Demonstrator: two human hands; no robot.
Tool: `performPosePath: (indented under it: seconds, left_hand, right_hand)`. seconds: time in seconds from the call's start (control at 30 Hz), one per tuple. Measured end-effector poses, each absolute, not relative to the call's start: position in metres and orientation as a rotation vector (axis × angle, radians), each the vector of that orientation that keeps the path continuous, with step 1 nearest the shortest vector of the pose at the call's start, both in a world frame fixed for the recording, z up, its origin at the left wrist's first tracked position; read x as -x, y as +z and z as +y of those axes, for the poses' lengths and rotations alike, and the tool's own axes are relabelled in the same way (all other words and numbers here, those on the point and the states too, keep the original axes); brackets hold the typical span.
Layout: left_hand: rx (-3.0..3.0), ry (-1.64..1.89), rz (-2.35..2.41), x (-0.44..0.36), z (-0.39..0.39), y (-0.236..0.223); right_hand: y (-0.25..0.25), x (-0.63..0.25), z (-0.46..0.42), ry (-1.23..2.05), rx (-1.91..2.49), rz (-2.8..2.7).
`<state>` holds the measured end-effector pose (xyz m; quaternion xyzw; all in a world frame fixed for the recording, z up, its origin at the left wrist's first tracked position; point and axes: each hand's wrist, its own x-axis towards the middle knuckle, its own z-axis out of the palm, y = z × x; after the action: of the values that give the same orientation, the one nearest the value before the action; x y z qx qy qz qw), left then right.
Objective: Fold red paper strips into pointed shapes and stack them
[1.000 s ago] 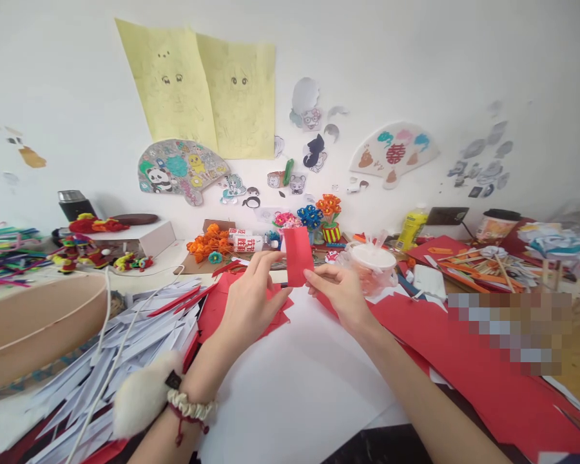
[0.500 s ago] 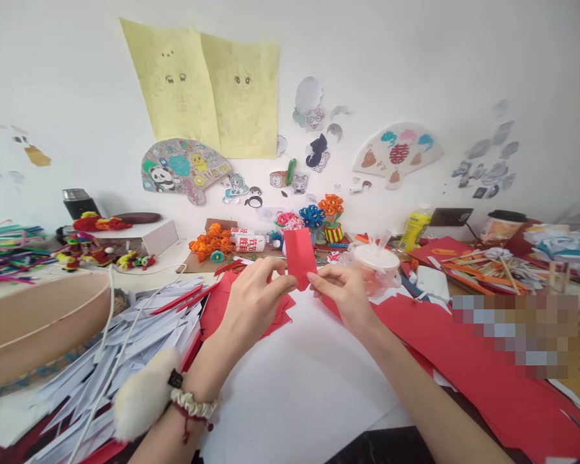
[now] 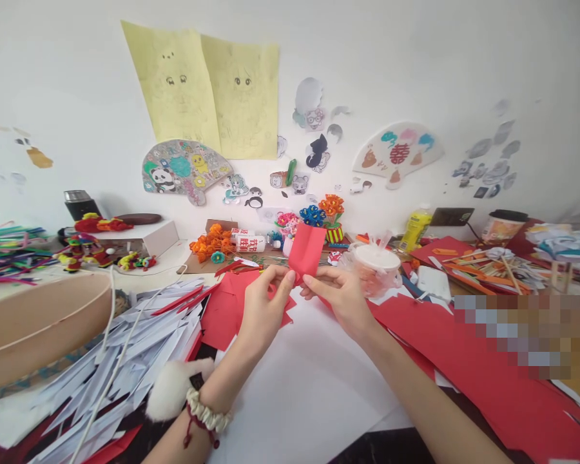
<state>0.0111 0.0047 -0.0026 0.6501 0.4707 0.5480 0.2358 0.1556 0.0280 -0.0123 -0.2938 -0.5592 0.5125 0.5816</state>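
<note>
Red paper piece (image 3: 308,247), held upright above the white sheet (image 3: 309,380) by its lower end. The left hand (image 3: 261,310) and right hand (image 3: 347,301) meet there, each grip closed, thumb against fingers, pinching the bottom edge. State of work: a faint lengthwise crease appears present; the lower end bends between the thumbs, and this bend seems only partly formed. The upper portion stands nearly flat, apparently unworked apart from the crease. Surroundings: loose red pieces (image 3: 223,312) lie beside the left hand, with folded white strips (image 3: 147,345) farther left; long red sheets (image 3: 464,354) lie at right.
</note>
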Motion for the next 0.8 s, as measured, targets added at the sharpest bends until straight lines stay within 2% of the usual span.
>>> performPosePath:
  seconds: [0.37,0.8]
  left_hand:
    - [-1.84,1.594,1.485,-0.0179,-0.0034,-0.0048]
    - [-1.856,1.606,1.46,-0.0181,-0.0042,-0.0035]
  right_hand:
    - [-0.0161,-0.1564,0.0301,1.275,0.643,-1.394]
    - [-0.0128,-0.1579,0.0285,1.359,0.638,-1.396]
